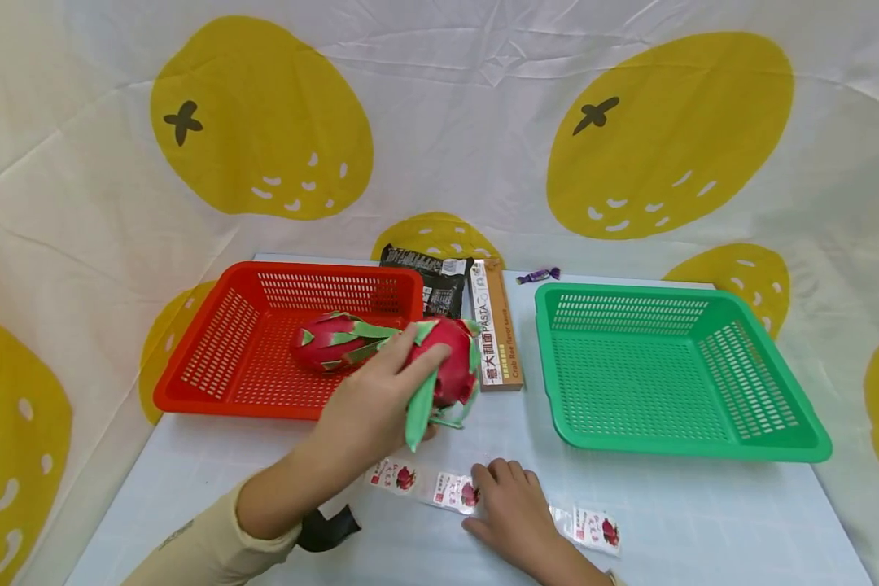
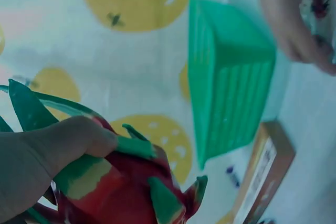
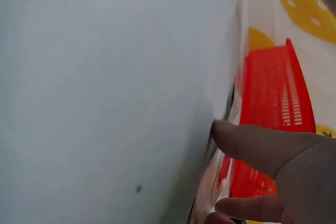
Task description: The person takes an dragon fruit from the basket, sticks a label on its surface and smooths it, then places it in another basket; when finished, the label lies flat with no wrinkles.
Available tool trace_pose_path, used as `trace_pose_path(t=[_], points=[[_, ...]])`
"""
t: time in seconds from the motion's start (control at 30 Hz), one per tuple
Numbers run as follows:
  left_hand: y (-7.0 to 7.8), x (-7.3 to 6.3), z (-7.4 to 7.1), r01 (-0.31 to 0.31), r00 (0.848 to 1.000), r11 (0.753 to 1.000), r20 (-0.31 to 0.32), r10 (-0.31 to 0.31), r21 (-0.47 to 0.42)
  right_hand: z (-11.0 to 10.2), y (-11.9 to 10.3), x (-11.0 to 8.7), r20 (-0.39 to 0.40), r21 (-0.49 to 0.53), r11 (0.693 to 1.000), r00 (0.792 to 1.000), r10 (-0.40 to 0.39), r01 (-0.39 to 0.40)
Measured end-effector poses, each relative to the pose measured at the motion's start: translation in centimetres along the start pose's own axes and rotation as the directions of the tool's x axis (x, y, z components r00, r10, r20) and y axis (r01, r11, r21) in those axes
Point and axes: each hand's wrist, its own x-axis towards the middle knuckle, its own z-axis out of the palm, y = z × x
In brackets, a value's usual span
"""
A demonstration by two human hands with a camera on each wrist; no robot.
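**Dragon fruit in left hand, right hand on stickers**

Your left hand (image 1: 369, 403) grips a dragon fruit (image 1: 457, 370), thumb and fingers curled round it, above the table between the red basket (image 1: 245, 413) and the green basket (image 1: 692, 448). Deep red skin, rounded body, long pointed green scales, one paler at its base. Your right hand (image 1: 514, 513) rests on a sticker strip (image 1: 450, 492), thumb spread from the fingers. Second dragon fruit (image 1: 325, 342) lies in the red basket.
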Motion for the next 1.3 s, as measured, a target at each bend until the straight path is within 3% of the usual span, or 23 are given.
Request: trace_pose_path(t=[0.17,0.33,0.47,0.57,0.67,0.8,0.97,1.13,1.23,1.3], points=[[2.5,-0.3,3.0,-0.115,0.992,0.988,0.066,0.108,0.101,-0.1,0.3,-1.3,0.008,0.038,0.999,1.000,-0.005,0.005],[3.9,-1.1,5.9,-0.186,0.981,0.961,0.084,0.172,0.203,-0.3,0.5,-2.0,0.104,0.060,0.998,0.995,-0.011,0.005],[4.5,-1.4,7.9,-0.194,0.974,0.941,0.173,0.149,0.279,-0.3,0.6,-2.2,0.190,0.088,0.996,0.981,-0.039,0.022],[4.7,-1.4,9.3,-0.190,0.965,0.923,0.235,0.113,0.336,-0.2,0.6,-2.3,0.190,0.108,0.993,0.979,-0.070,0.050],[4.9,-1.4,10.5,-0.176,0.968,0.893,0.235,0.081,0.414,-0.1,0.6,-2.5,0.168,0.129,0.990,0.982,-0.086,0.065],[5.1,-1.3,11.7,-0.141,0.975,0.859,0.219,0.034,0.492,-0.2,0.3,-2.7,0.186,0.163,0.986,0.980,-0.070,0.039],[5.6,-0.4,12.5,-0.149,0.957,0.841,0.291,-0.010,0.520,-0.1,0.2,-3.0,0.137,0.164,0.985,0.987,-0.083,0.060],[5.9,0.4,13.1,-0.217,0.930,0.820,0.367,0.009,0.530,0.0,0.1,-3.1,0.130,0.196,0.978,0.987,-0.097,0.070],[5.7,0.5,13.2,-0.237,0.937,0.816,0.345,0.049,0.528,0.0,0.0,-3.3,0.098,0.188,0.978,0.989,-0.110,0.090],[5.4,0.5,13.1,-0.250,0.942,0.832,0.324,0.090,0.496,-0.1,-0.1,-3.4,0.072,0.183,0.978,0.990,-0.119,0.104]])
